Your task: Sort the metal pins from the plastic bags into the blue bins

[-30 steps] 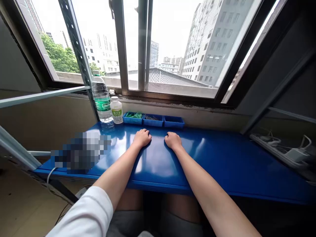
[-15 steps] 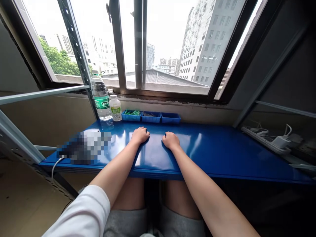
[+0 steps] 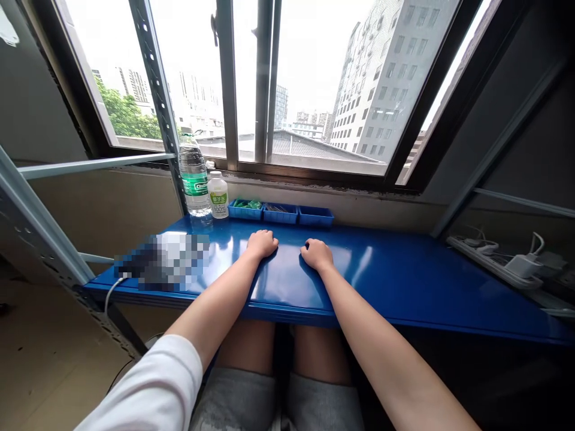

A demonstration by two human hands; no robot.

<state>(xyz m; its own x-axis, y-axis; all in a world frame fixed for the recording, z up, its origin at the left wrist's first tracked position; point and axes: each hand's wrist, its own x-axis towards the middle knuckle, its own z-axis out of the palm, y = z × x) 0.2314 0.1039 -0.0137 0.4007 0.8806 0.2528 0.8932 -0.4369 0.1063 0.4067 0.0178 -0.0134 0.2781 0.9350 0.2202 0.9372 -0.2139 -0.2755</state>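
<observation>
My left hand (image 3: 262,243) and right hand (image 3: 317,254): both curled into loose fists, knuckles up, holding nothing, resting mid-shelf (image 3: 404,281). Three blue trays (image 3: 281,213): row along the back edge, long axis left to right, straight ahead of my fingers; left hand slightly nearer. Two bottles (image 3: 204,182): back left corner.

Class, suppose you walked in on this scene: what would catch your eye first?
The glossy blue table under the window, with the left hand and right hand resting curled on it, holding nothing. Behind them stand three blue trays, with two bottles to their left.
</observation>
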